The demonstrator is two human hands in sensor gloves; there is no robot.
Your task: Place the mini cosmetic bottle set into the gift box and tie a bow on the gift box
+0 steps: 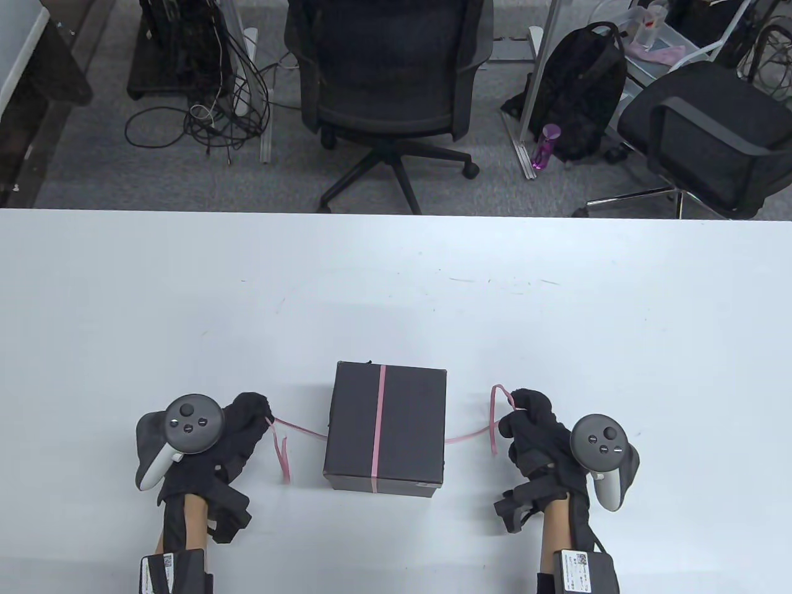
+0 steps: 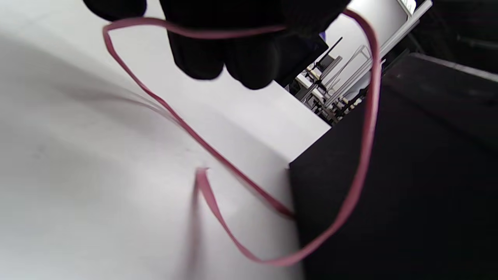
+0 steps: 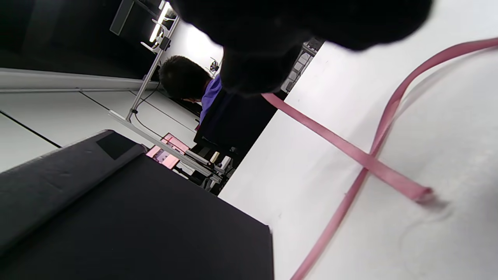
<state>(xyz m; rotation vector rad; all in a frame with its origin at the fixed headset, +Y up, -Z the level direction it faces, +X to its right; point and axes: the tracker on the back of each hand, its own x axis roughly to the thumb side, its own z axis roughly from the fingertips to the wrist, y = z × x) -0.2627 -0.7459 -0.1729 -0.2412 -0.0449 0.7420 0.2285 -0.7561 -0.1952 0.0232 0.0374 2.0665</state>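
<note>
Black gift box [image 1: 385,427] closed, sat on white table [image 1: 396,291] near front edge, pink ribbon [image 1: 381,427] run over lid. Ribbon end pinched by left hand [image 1: 238,433] on left of box, other end pinched by right hand [image 1: 532,427] on right. Loose tails draped on table beside each hand.

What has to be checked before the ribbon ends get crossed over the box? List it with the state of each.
1. Gift box closed, flat on the table: ok.
2. Pink ribbon running straight over the lid: ok.
3. Left hand pinching its ribbon end: ok.
4. Right hand pinching its ribbon end: ok.
5. Bottle set inside the box: cannot tell.
6. Ribbon passing under the box: cannot tell.
</note>
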